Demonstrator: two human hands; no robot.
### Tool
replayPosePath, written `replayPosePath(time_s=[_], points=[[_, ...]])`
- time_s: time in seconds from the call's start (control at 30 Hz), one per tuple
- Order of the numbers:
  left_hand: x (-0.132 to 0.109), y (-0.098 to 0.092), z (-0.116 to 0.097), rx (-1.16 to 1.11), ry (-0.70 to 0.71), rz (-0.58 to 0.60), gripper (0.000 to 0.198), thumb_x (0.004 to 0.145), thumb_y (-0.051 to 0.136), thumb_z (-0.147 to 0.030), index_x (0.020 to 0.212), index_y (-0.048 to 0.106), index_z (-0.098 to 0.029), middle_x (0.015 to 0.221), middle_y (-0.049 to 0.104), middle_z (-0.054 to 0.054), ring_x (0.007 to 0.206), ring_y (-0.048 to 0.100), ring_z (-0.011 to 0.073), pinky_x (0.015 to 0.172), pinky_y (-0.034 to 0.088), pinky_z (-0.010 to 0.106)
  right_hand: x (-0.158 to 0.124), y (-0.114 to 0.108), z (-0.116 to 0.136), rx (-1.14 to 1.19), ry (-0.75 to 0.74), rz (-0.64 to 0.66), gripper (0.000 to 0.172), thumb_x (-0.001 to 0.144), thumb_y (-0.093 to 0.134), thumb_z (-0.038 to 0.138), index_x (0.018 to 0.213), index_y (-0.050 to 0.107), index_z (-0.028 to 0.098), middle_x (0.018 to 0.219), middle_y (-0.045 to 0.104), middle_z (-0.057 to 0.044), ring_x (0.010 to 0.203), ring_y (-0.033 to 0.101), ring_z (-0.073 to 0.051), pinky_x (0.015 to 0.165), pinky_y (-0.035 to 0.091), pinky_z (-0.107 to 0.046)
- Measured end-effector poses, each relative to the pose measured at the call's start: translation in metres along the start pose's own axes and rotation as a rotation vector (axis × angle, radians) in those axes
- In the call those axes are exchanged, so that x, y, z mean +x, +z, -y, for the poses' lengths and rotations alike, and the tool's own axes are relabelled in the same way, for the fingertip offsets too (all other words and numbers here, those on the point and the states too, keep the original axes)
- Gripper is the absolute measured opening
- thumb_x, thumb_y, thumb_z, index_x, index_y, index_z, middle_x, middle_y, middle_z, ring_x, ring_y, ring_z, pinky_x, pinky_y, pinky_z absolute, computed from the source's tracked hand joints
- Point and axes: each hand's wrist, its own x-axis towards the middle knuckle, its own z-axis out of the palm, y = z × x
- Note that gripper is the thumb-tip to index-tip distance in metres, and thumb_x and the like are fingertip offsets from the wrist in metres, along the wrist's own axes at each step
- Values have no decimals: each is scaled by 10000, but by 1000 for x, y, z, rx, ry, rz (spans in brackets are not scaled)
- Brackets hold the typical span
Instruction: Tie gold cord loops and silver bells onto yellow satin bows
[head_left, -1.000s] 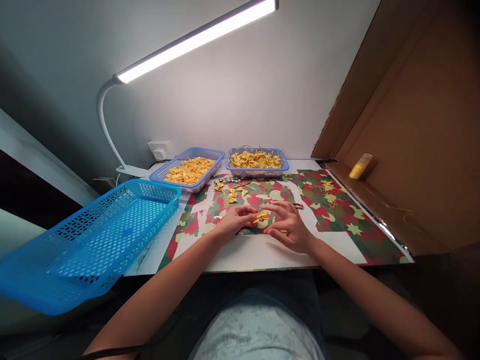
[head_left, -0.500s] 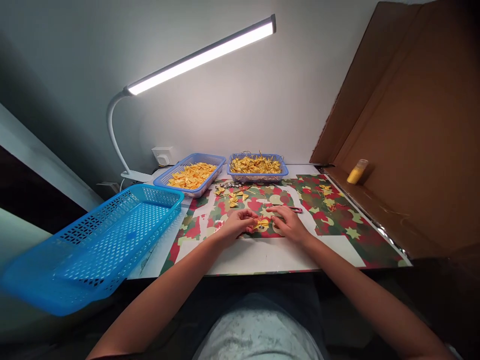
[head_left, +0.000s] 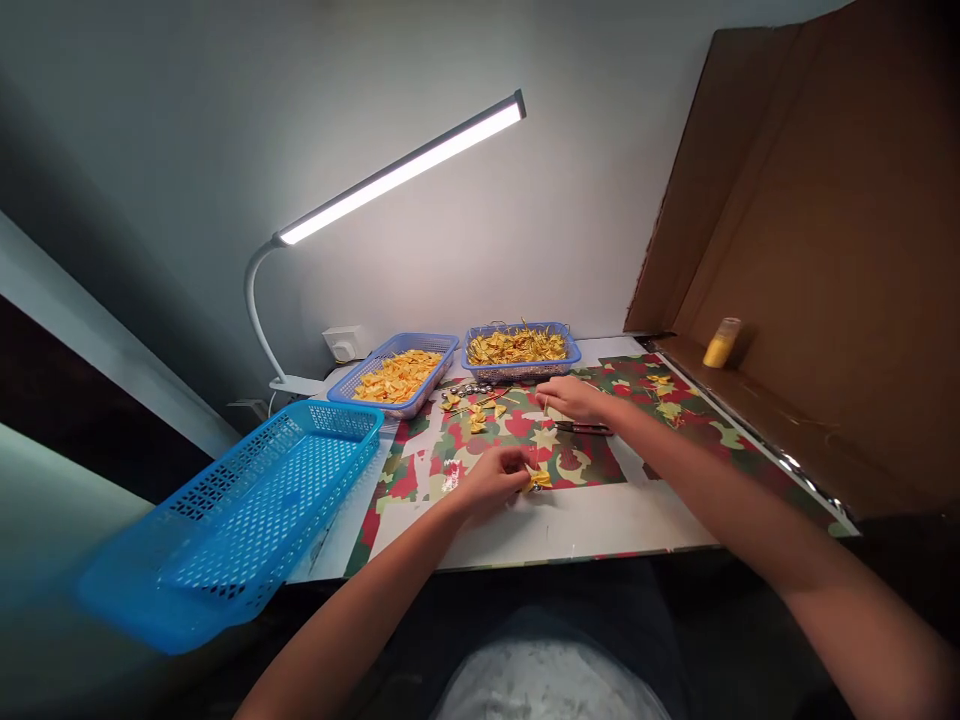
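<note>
Your left hand (head_left: 491, 480) pinches a small yellow folded paper piece (head_left: 538, 480) just above the camouflage-print mat (head_left: 592, 462), near its front edge. Your right hand (head_left: 574, 398) rests further back beside a dark-handled tool (head_left: 583, 428); its grip is unclear. Behind, the left lavender basket (head_left: 447, 350) holds flat yellow folds, the right lavender basket (head_left: 521, 372) holds stringy golden ones. A perforated blue plastic basket (head_left: 247, 520) overhangs the desk's left.
</note>
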Motion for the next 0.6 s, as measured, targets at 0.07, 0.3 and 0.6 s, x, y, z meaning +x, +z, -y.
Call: replayPosePath(time_s=[0.07, 0.3, 0.6], points=[[-2, 0, -1, 72, 4, 16, 192, 654, 544, -167, 773, 692, -142, 591, 557, -19, 487, 431, 82, 465, 282, 206, 3, -17, -3, 45, 41, 86, 278, 846, 433, 274, 658, 614, 180, 665, 601, -18, 622, 514, -150, 612, 377, -275], [-8, -5, 3, 237, 72, 27, 263, 708, 479, -159, 774, 733, -147, 609, 588, -2, 522, 450, 101, 490, 307, 214, -5, -64, -1, 152, 101, 279, 324, 800, 478, 425, 618, 608, 189, 663, 582, -24, 595, 468, -135, 575, 385, -288], [-19, -3, -3, 352, 209, 154, 324, 884, 475, -301, 1054, 709, -157, 835, 688, 61, 690, 572, 148, 579, 400, 220, -9, -76, -18, 16, 177, 340, 386, 747, 608, 565, 691, 630, 184, 581, 494, 9, 529, 387, -111, 509, 306, -270]])
